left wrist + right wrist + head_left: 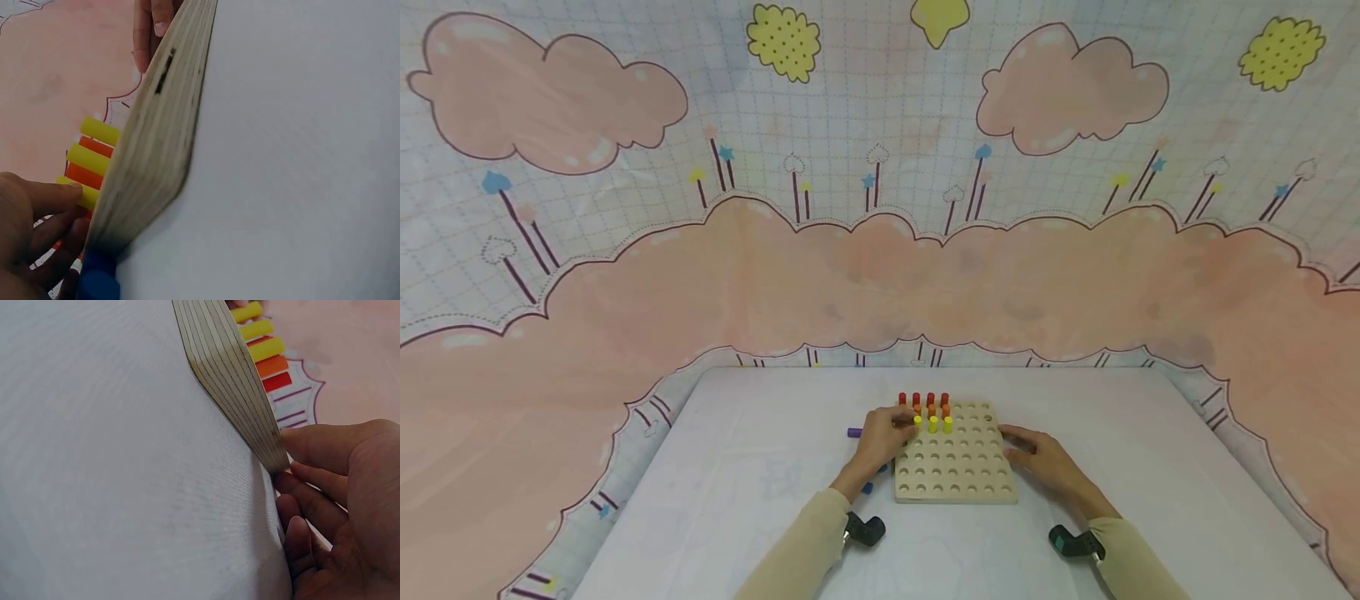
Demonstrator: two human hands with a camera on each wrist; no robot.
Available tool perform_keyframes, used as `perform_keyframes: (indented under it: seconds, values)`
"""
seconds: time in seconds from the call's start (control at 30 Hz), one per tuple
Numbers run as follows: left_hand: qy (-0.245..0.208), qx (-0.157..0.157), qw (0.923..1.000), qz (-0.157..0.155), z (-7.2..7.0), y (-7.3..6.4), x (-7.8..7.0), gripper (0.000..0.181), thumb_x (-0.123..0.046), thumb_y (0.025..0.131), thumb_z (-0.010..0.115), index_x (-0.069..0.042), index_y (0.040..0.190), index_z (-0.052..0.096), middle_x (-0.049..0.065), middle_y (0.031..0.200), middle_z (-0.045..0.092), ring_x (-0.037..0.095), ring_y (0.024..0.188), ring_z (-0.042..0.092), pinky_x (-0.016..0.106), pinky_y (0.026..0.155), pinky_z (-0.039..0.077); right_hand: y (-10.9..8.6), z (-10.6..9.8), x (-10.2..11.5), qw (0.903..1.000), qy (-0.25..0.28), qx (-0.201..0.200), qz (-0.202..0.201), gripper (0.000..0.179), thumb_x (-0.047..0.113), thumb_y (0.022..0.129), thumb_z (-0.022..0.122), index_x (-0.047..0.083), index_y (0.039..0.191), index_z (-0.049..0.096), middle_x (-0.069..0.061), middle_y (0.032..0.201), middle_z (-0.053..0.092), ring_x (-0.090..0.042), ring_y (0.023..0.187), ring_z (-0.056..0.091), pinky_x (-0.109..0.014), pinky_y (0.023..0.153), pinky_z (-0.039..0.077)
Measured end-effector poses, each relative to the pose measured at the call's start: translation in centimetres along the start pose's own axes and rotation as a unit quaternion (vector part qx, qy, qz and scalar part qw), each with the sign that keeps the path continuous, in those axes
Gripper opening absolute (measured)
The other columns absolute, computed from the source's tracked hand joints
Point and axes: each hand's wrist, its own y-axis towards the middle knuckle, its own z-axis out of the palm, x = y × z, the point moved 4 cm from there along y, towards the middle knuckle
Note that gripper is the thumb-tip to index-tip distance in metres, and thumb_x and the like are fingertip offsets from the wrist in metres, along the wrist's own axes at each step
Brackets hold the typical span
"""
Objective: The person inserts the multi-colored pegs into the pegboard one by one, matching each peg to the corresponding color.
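A wooden pegboard (pixel 955 471) lies on the white table with rows of round holes. Several red pegs (pixel 930 398) stand along its far row, orange pegs (pixel 932 411) in the row before them, then yellow pegs (pixel 948 425). My left hand (pixel 883 437) is over the board's left side, pinching the leftmost visible yellow peg (pixel 87 195) between thumb and fingers. Whether that peg is fully seated is hidden. My right hand (pixel 1047 462) touches the board's right edge, thumb (pixel 312 445) against it, the other fingers loosely bent beside the edge.
A purple peg (pixel 854 432) lies left of the board, partly behind the left hand. Blue pegs (pixel 867 488) lie close to the board's left edge. A patterned cloth (pixel 925 283) hangs behind the table (pixel 760 450).
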Motion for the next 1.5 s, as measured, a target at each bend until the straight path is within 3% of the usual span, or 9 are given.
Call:
perform_keyframes:
  seconds: [0.2,0.47,0.67,0.8,0.97,1.23,1.33,1.5]
  values:
    - [-0.014,0.0,0.9999,-0.002,-0.7,-0.1,-0.7,0.023,-0.011,0.088,0.071,-0.007,0.111,0.073,0.006,0.104,0.074,0.019,0.097,0.067,0.037,0.088,0.056,0.0,0.1,-0.1,1.0,-0.003,-0.002,-0.003,0.047,0.029,0.094,0.065,0.018,0.139,0.056,-0.015,0.145,0.052,-0.038,0.134,0.046,-0.057,0.107,0.039]
    - [-0.01,-0.031,0.9993,0.019,-3.6,-0.3,-2.0,0.021,-0.013,0.092,0.067,-0.008,0.112,0.072,0.004,0.104,0.074,0.023,0.105,0.066,0.045,0.096,0.052,0.0,0.0,0.1,1.0,0.002,0.0,-0.004,0.048,0.029,0.094,0.065,0.018,0.14,0.056,-0.015,0.147,0.051,-0.039,0.137,0.043,-0.058,0.109,0.037]
    - [0.01,-0.045,0.9989,0.004,-6.0,-0.6,-1.8,0.017,-0.017,0.094,0.066,-0.01,0.108,0.072,0.001,0.099,0.072,0.019,0.098,0.063,0.038,0.09,0.052,-0.2,-0.1,0.4,0.9999,-0.001,-0.002,-0.013,0.047,0.027,0.095,0.064,0.015,0.14,0.055,-0.016,0.147,0.05,-0.041,0.139,0.041,-0.059,0.11,0.036]
    - [0.024,-0.032,0.9992,-0.002,-6.7,-0.7,-0.9,0.018,-0.017,0.093,0.067,-0.009,0.109,0.072,0.002,0.097,0.07,0.017,0.093,0.06,0.032,0.083,0.052,-0.3,0.0,0.5,0.9998,-0.007,-0.003,-0.016,0.047,0.027,0.095,0.064,0.015,0.14,0.055,-0.016,0.146,0.051,-0.04,0.139,0.041,-0.059,0.11,0.036]
    - [0.048,0.002,0.9985,-0.027,-6.8,-0.9,0.2,0.02,-0.019,0.091,0.07,-0.01,0.108,0.073,0.005,0.099,0.069,0.02,0.095,0.057,0.029,0.075,0.049,-0.4,0.1,0.5,0.9998,-0.012,-0.005,-0.018,0.048,0.027,0.095,0.064,0.015,0.14,0.055,-0.016,0.146,0.051,-0.04,0.137,0.043,-0.058,0.109,0.037]
    - [0.048,0.024,0.9947,-0.088,-5.8,-0.2,2.3,0.02,-0.022,0.09,0.071,-0.012,0.108,0.074,0.005,0.102,0.066,0.02,0.093,0.054,0.028,0.071,0.047,-0.5,0.1,0.4,0.9999,-0.005,0.0,-0.012,0.049,0.029,0.094,0.065,0.015,0.14,0.055,-0.017,0.147,0.051,-0.041,0.138,0.042,-0.059,0.109,0.037]
    - [0.049,0.033,0.9929,-0.104,-5.4,0.0,2.7,0.02,-0.024,0.089,0.071,-0.012,0.106,0.074,0.004,0.097,0.068,0.019,0.087,0.055,0.033,0.076,0.044,-0.5,0.1,0.4,1.0,-0.002,0.002,-0.007,0.049,0.03,0.094,0.065,0.015,0.14,0.055,-0.017,0.147,0.05,-0.041,0.139,0.041,-0.059,0.109,0.037]
    - [0.053,0.034,0.9925,-0.104,-5.0,0.3,2.7,0.018,-0.024,0.089,0.071,-0.013,0.102,0.075,0.003,0.097,0.072,0.021,0.089,0.057,0.054,0.097,0.033,-0.4,0.2,0.6,1.0,0.001,0.003,-0.002,0.049,0.029,0.094,0.065,0.016,0.14,0.054,-0.017,0.149,0.048,-0.042,0.14,0.039,-0.06,0.111,0.034]
